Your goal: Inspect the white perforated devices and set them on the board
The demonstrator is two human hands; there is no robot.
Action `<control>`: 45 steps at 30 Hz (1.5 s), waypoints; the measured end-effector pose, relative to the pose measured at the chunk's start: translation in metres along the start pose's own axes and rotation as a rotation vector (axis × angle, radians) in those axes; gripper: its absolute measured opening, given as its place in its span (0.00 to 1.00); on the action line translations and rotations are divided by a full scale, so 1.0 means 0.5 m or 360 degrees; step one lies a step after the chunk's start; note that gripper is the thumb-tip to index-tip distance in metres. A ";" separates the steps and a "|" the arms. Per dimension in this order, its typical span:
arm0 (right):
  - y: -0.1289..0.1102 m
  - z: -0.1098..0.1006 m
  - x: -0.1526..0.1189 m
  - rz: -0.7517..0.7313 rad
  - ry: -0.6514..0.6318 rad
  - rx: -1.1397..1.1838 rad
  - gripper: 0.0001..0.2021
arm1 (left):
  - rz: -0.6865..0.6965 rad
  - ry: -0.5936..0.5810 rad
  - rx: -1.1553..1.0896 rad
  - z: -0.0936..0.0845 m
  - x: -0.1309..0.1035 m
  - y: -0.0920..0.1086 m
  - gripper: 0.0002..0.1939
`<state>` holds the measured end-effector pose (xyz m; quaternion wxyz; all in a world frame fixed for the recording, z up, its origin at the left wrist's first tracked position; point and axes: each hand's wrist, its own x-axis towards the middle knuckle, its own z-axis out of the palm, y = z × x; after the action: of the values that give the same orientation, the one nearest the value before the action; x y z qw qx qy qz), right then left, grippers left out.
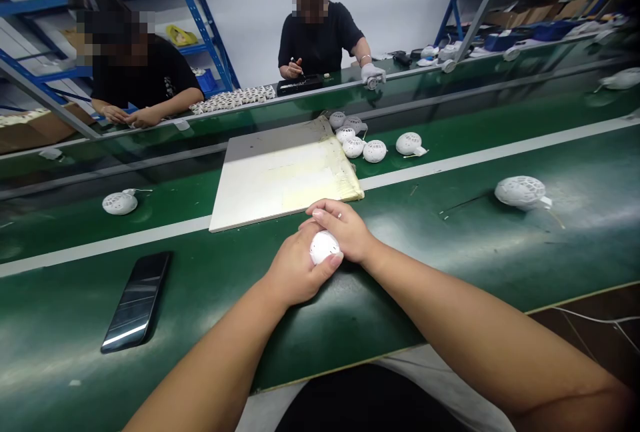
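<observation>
A small white rounded piece [325,247] with a few dark marks on its face sits between my two hands, low over the green work surface. My left hand [295,269] is closed around it, thumb along the near side. My right hand [345,229] cups the piece from the far right, its bent fingers overlapping the left fingertips. The underside of the piece is hidden by my palms. Just beyond my hands lies a flat white board [270,169] with yellowish tape along its right edge.
Several white openwork egg-shaped pieces [353,147] cluster at the board's right end; others lie apart, one at right [523,192], one at left [120,203]. A black phone [137,302] rests at left. Two people work across the green bench [210,299], behind a metal rail.
</observation>
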<state>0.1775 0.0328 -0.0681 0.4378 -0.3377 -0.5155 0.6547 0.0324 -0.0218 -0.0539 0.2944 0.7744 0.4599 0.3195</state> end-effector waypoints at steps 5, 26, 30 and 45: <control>0.004 -0.002 0.004 -0.0088 0.0088 -0.0146 0.15 | -0.0039 0.0094 -0.0271 0.020 0.001 0.002 0.28; -0.036 -0.173 0.152 -0.0512 0.0897 -0.1327 0.21 | -0.0545 0.1447 0.0227 -0.271 0.064 -0.106 0.11; -0.065 -0.244 0.186 -0.0415 0.0908 -0.1408 0.27 | 0.0013 0.1113 0.0053 -0.116 0.033 -0.021 0.15; -0.048 -0.037 0.017 0.0386 -0.0388 0.0655 0.25 | 0.0180 0.0358 -0.0833 -0.041 0.003 -0.054 0.32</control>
<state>0.1960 0.0498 -0.0492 0.3502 -0.2194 -0.3762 0.8293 0.0031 -0.0062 -0.0609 0.4130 0.6563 0.3476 0.5271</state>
